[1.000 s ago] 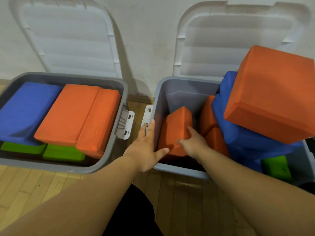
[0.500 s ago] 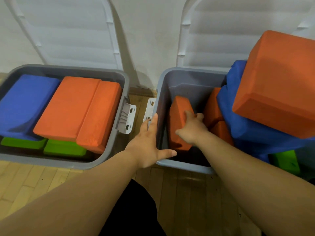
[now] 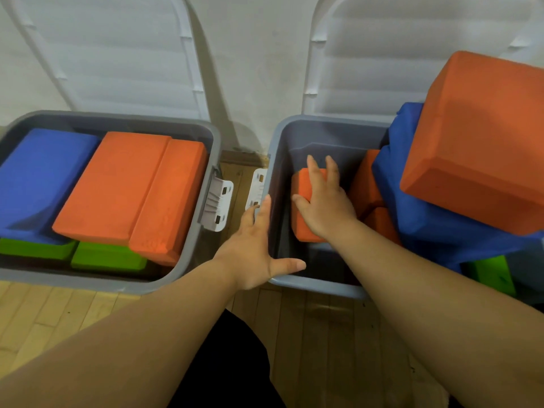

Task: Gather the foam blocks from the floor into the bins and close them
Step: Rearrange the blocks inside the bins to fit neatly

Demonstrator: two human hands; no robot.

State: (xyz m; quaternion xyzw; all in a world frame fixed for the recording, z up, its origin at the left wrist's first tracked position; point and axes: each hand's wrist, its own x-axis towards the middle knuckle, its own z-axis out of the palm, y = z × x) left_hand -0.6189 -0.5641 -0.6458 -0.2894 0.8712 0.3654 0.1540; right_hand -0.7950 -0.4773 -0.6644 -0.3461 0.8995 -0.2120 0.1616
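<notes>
Hands of a person pack blocks into an open grey plastic bin [image 3: 312, 282] on a wooden floor. The right hand [image 3: 323, 210] lies flat, fingers straight and slightly apart, pressing a small orange foam block [image 3: 304, 231] low inside the bin near its left wall. The left hand [image 3: 253, 248], fingers straight and thumb spread, braces the bin's left rim. The step appears to be seating this block. Next, the large orange foam block [image 3: 482, 136] and blue foam blocks [image 3: 435, 231], heaped above the rim, probably need settling lower before the raised white lid [image 3: 382, 69] can close.
</notes>
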